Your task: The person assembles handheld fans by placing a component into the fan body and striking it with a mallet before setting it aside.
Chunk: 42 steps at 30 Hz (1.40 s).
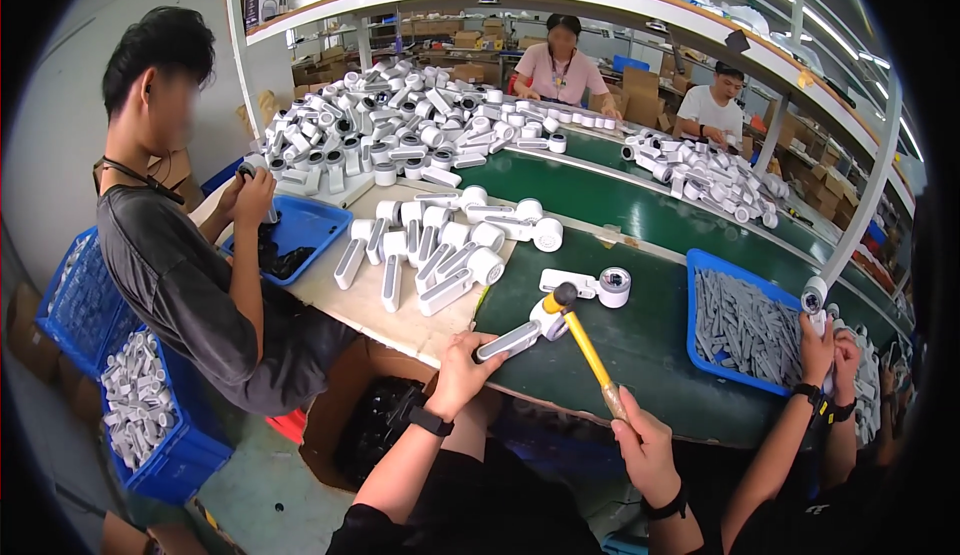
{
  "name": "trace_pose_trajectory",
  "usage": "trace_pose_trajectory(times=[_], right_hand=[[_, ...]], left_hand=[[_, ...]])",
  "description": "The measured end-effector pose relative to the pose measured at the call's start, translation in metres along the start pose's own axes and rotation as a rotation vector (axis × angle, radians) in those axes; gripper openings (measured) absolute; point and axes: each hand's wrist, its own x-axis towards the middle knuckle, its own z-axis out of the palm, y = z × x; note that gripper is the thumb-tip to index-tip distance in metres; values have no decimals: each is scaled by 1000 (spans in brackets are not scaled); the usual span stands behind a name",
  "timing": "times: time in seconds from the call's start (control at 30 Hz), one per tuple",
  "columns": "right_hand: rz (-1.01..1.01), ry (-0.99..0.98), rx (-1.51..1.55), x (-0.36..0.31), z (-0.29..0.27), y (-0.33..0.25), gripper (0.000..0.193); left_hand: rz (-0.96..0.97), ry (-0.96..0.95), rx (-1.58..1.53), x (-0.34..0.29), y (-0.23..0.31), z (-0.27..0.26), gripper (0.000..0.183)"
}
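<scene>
My left hand (460,373) grips the handle of a white handheld device (522,339) with a grey strip and a round head. It is held over the table's near edge. My right hand (645,445) is closed round the yellow handle of a small hammer (588,348). The hammer's black head lies over the device's round end; whether they touch I cannot tell. Just beyond, another white device (588,285) lies on the green table, its round open face upward. Several similar devices (440,253) lie in a group to the left.
A blue tray (692,305) of grey strips stands at right. At left, a person (190,225) handles a part over a blue tray (335,230). Another worker's hands (830,350) hold a device at right. Behind is a big heap of devices (400,120); a cardboard box (325,425) stands below.
</scene>
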Motion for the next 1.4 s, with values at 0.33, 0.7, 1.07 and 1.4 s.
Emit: trace_pose_trajectory(times=[0.33, 0.7, 1.07, 1.4], right_hand=[[-214, 88, -126, 14, 20, -12, 44], [24, 15, 86, 1, 21, 15, 47], [204, 49, 282, -20, 11, 29, 50], [234, 107, 328, -32, 5, 39, 50]], left_hand=[[-32, -45, -81, 3, -8, 4, 29], [176, -13, 292, 8, 30, 22, 37], [184, -175, -17, 23, 27, 18, 21], [342, -67, 259, 34, 39, 16, 9]])
